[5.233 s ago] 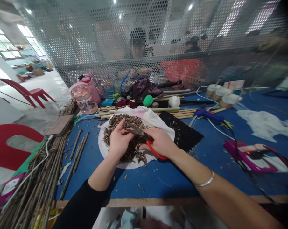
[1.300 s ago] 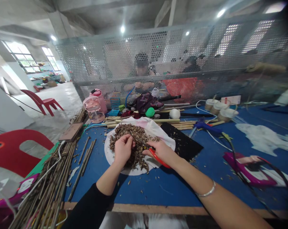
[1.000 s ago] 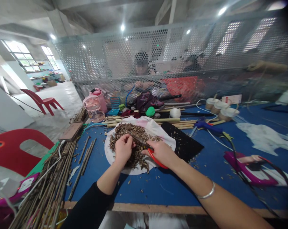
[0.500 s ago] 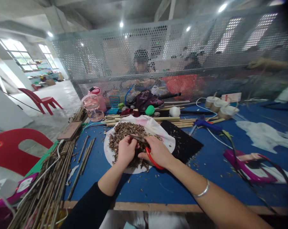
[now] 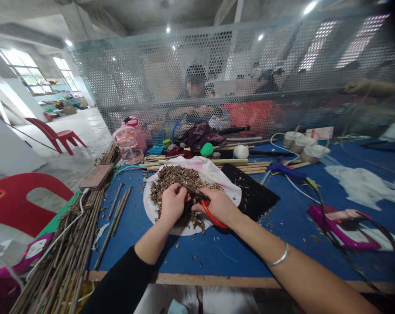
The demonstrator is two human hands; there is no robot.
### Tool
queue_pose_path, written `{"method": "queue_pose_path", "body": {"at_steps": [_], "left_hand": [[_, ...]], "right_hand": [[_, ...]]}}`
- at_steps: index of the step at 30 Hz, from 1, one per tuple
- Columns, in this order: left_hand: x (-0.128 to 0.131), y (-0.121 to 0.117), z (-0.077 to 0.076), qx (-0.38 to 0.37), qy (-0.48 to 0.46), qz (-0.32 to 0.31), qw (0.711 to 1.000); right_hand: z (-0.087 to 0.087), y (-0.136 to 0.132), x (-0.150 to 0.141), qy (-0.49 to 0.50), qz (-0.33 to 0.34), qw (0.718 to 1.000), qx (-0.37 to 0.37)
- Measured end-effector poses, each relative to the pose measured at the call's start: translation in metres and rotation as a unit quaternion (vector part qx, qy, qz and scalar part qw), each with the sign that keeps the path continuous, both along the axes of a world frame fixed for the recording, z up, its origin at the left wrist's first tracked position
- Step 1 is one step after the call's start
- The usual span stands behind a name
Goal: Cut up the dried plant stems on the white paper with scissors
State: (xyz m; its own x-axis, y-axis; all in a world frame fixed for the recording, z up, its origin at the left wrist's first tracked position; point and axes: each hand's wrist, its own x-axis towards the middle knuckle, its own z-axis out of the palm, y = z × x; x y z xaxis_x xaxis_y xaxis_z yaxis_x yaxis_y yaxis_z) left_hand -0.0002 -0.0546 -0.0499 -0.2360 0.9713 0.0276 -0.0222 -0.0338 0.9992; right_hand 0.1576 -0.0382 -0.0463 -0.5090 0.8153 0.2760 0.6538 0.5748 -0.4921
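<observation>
Right hand point(image 5: 218, 207) grips one red-handled metal scissors point(image 5: 207, 212); left hand point(image 5: 173, 204) pinched, contents unclear; one brown flaky heap point(image 5: 171, 176) beneath.

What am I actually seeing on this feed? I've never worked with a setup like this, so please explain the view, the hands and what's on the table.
There is no machine here: these are a person's two bare hands, filmed by one camera worn on that person's head, looking forward and down. The right hand holds metal scissors with red handles. The left hand is beside the blades, its fingers pinched together; whether they grip anything is too small to tell. Below them, a heap of dry brown plant scraps lies on a white cloth, which lies on a blue tabletop. A flat black sheet is to the right, thin brown sticks to the left. A grey perforated metal screen stands behind.
</observation>
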Motion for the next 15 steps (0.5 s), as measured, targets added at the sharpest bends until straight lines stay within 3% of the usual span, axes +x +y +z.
{"method": "queue_pose_path", "body": {"at_steps": [9, 15], "left_hand": [[0.0005, 0.0001, 0.0017, -0.017, -0.03, -0.001, 0.999], [0.0028, -0.0013, 0.0034, -0.008, -0.044, -0.009, 0.999]], "right_hand": [[0.0032, -0.0025, -0.0002, -0.02, -0.015, 1.0, -0.012], [0.0019, -0.0046, -0.0047, -0.019, -0.019, 0.999, 0.042]]}}
